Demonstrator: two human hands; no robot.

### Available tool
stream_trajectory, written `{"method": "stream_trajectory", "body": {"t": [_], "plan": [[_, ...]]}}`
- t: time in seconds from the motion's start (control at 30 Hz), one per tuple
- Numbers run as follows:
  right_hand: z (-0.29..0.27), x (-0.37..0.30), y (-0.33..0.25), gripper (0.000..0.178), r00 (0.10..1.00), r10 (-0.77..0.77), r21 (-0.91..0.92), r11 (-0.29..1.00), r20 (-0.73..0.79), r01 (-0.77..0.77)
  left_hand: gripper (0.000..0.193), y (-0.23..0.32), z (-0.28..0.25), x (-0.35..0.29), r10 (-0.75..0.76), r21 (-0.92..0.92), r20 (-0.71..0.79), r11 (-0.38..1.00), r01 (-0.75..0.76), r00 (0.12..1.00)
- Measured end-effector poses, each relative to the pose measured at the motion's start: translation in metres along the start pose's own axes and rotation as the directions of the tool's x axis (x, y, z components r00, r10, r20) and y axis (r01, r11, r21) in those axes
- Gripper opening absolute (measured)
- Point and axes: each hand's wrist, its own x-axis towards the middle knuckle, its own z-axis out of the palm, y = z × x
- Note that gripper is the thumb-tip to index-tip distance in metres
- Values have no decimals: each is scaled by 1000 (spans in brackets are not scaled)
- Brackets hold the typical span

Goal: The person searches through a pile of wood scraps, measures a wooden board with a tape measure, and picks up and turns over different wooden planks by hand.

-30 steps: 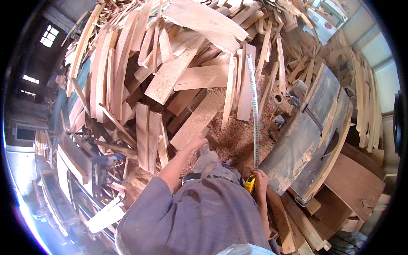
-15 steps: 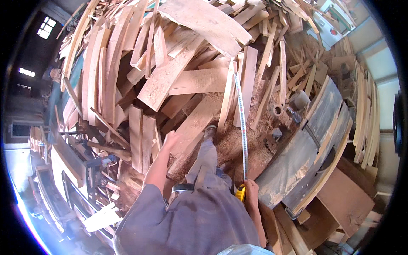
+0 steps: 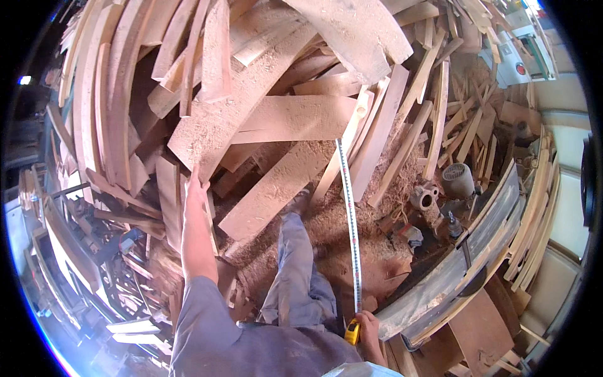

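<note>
Head view, looking down over a heap of timber. The left hand (image 3: 196,188) is reaching up from the lower centre of the frame into the left-centre, the forearm stretched nearly straight and the sleeve ending near the elbow. Its fingers are lying flat and extended against the edge of a plank (image 3: 168,210) standing in the pile; whether they are curling round it cannot be told. The right hand (image 3: 367,330) is sitting low at the bottom centre-right, wrist bent, fingers closed round the yellow case (image 3: 352,332) of a tape measure. The blade (image 3: 349,220) is running out of the case straight up the frame, and its tip is lying at mid-frame over a pale board (image 3: 281,188) dusted with sawdust. Between the two arms the person's leg (image 3: 300,270) in grey trousers is stepping forward onto a sawdust mound (image 3: 333,232). At the right of the frame a saw table (image 3: 452,276) is curving along the edge, with a grey motor (image 3: 457,181) just above it.
</note>
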Motion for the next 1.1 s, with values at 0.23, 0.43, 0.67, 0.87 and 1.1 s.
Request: {"method": "stream_trajectory", "body": {"t": [0.23, 0.43, 0.67, 0.87, 1.1], "plan": [[6, 13, -16, 15, 997, 70, 54, 996, 44, -72, 68, 14, 4, 37, -75, -64, 133, 994, 84, 988], [5, 2, -14, 15, 995, 34, 118, 992, 96, -46, 87, -22, 23, 4, -23, -142, 8, 990, 23, 1000], [-5, -29, -9, 13, 998, -64, 227, 972, 29, 55, 80, -170, 149, -152, 96, -282, 70, 957, -72, 993], [-9, -30, -8, 17, 988, -150, 302, 941, -32, 153, 30, -260, 191, -289, -227, 576, 681, 753, -318, 696], [-11, -8, -19, 16, 987, -160, 302, 939, -31, 162, 40, -216, 115, -225, -197, 670, 506, 703, -239, 840]]}}
